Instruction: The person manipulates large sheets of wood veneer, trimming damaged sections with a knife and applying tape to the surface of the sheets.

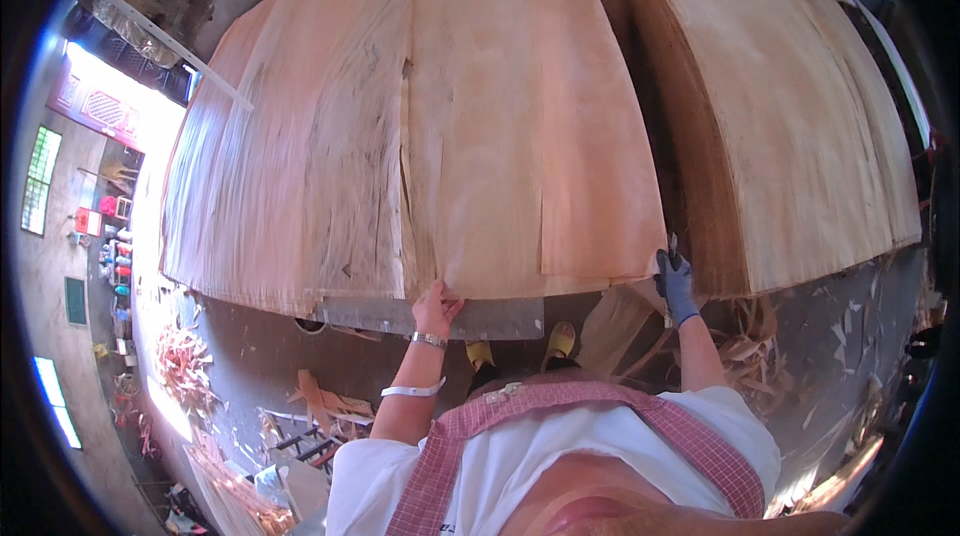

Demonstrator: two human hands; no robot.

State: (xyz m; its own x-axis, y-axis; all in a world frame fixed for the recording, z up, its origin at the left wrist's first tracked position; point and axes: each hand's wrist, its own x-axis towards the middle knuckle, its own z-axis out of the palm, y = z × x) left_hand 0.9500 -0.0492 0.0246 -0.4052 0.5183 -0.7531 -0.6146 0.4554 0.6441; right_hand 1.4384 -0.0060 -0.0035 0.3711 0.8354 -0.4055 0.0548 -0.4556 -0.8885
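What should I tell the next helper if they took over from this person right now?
Left hand: bare, with a wrist bracelet, fingers pinching the near edge of the top veneer sheet.
Right hand: in a blue glove, at the sheet's right near corner, holding a small dark tool; its kind is too small to tell.
Things: the sheet lies on a big veneer stack on the table; a second stack sits to the right. Wood scraps litter the floor.
Done: both hands are at the top sheet's edge.
Left: the sheet lies flat, not yet lifted.
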